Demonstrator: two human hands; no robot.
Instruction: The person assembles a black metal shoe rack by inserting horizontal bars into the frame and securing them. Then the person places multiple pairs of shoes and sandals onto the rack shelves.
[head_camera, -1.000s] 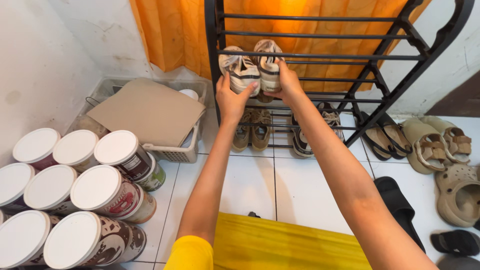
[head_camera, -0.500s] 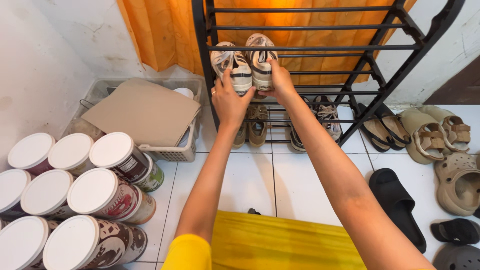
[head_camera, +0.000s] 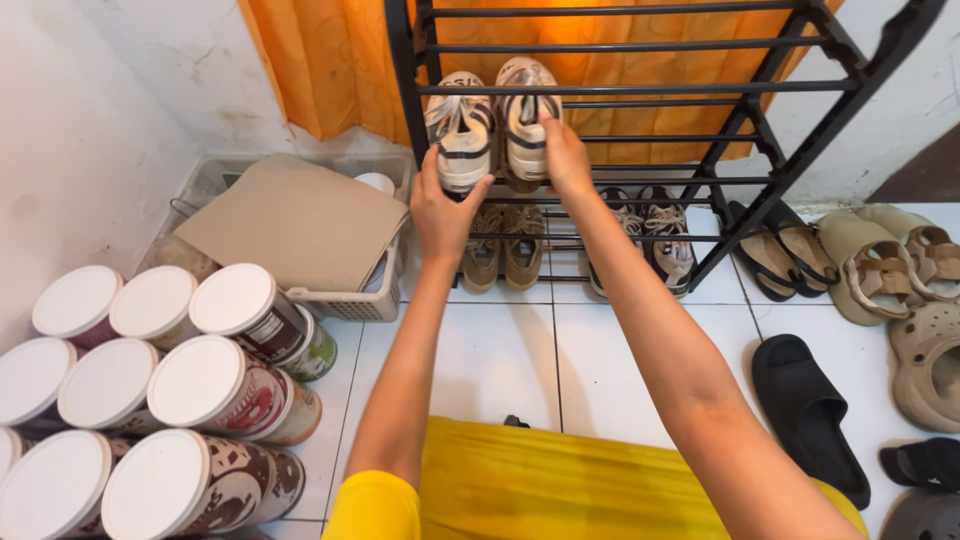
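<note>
Nearest, white-lidded tins lay stacked well to the left of the black shoe rack, with a basket under cardboard between them. Further out, the left hand curled around the heel of the left sneaker, and the right hand pinched the heel of the right sneaker. Both sneakers rested side by side on the rack's middle bars, above brown shoes on its lowest level.
</note>
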